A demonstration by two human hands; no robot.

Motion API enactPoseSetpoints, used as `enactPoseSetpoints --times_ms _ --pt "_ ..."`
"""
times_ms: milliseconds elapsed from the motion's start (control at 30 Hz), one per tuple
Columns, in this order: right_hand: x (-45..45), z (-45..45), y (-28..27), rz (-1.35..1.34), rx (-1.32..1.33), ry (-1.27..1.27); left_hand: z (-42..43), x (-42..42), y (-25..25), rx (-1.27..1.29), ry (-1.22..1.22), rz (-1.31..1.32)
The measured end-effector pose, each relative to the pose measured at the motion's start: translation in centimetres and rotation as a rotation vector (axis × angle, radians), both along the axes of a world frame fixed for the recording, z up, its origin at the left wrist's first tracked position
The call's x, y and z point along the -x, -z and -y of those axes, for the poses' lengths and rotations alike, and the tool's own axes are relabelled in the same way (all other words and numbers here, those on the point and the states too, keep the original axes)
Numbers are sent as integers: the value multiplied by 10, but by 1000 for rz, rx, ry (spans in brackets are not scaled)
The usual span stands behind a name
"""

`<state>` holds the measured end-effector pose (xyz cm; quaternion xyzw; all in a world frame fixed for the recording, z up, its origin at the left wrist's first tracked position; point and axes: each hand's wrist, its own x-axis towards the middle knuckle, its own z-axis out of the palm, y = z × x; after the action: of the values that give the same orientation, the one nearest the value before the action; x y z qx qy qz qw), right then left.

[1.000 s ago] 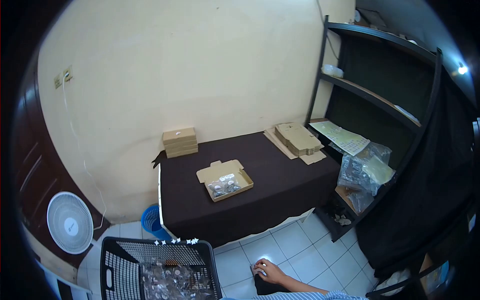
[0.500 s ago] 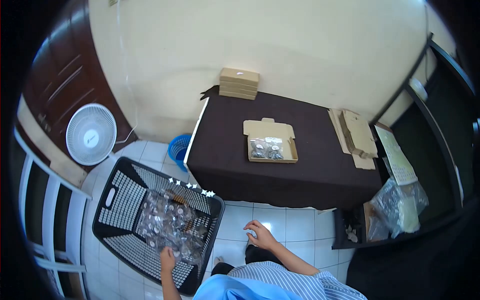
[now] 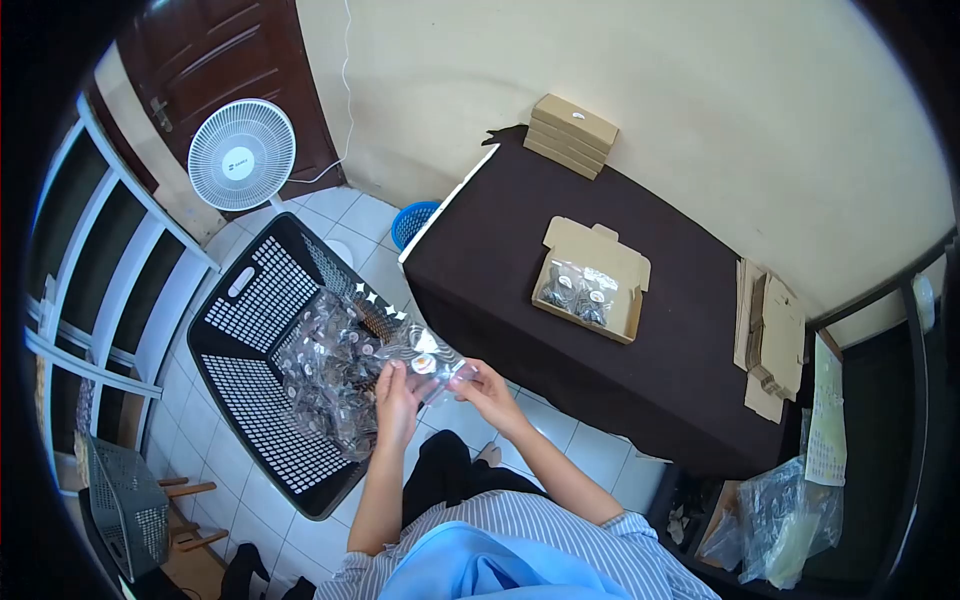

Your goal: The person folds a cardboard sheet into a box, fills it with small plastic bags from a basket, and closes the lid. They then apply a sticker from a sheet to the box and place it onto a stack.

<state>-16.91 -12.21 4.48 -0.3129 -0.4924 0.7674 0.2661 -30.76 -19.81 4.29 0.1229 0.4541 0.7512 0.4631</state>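
A clear plastic packet (image 3: 424,358) with a round label is stretched between my two hands, above the near right side of a black basket (image 3: 225,345). My left hand (image 3: 396,398) pinches its left edge, and my right hand (image 3: 486,392) grips its right edge. Dark contents show faintly through the film. Many similar labelled packets (image 3: 325,370) lie heaped in the basket. On the dark-clothed table, an open cardboard box (image 3: 635,270) holds two such packets (image 3: 578,292) side by side.
Several closed boxes (image 3: 570,135) are stacked at the table's back, with flattened cardboard (image 3: 780,335) at its right end. A white fan (image 3: 242,155) and a blue bin (image 3: 412,222) stand beyond the basket. Plastic bags (image 3: 795,525) hang at lower right. A grey crate (image 3: 130,500) sits at lower left.
My left hand has come up from the heap with a packet, and my right hand has moved left to take its other edge. The view has turned and shifted.
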Motion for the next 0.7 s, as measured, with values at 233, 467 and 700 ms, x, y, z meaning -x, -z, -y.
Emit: enactPoseSetpoints --times_ms 233,467,700 --pt "-48 -63 -21 33 -299 71 -53 -31 -23 -197 123 253" --pt "-85 -134 -107 280 -864 239 -134 -41 1 -250 536 -217" --pt "-75 -175 -89 271 -731 336 -193 -57 -32 -281 488 -519"
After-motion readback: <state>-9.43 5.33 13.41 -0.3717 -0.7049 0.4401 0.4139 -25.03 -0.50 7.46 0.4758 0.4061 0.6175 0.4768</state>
